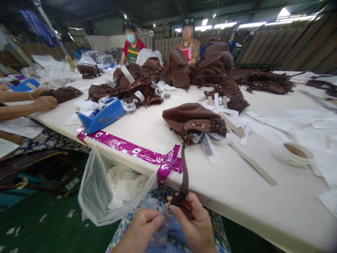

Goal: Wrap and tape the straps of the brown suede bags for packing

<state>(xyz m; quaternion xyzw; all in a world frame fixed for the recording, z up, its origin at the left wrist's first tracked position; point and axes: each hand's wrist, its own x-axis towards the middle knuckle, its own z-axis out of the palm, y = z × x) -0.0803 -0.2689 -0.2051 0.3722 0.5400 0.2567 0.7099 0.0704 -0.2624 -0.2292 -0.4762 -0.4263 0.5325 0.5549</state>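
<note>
Over my lap, my left hand (144, 228) pinches a small clear plastic piece (159, 236) between thumb and fingers. Beside it on the right, my right hand (196, 221) grips the end of a dark brown strap (185, 172) near its metal ring. The strap runs up over the table edge to a brown bag (195, 121) lying on its side on the table. Clear plastic and pale strips stick out from the bag's drawstring opening. The two hands are close together, with the ring and plastic between them.
A blue tape dispenser (104, 114) stands left of the bag. A plastic waste bag (97, 189) hangs at the table edge (237, 207). A tape roll (293, 154) lies right. Brown bags (131, 80) are piled behind. A co-worker's hands (43, 102) hold a brown item at left.
</note>
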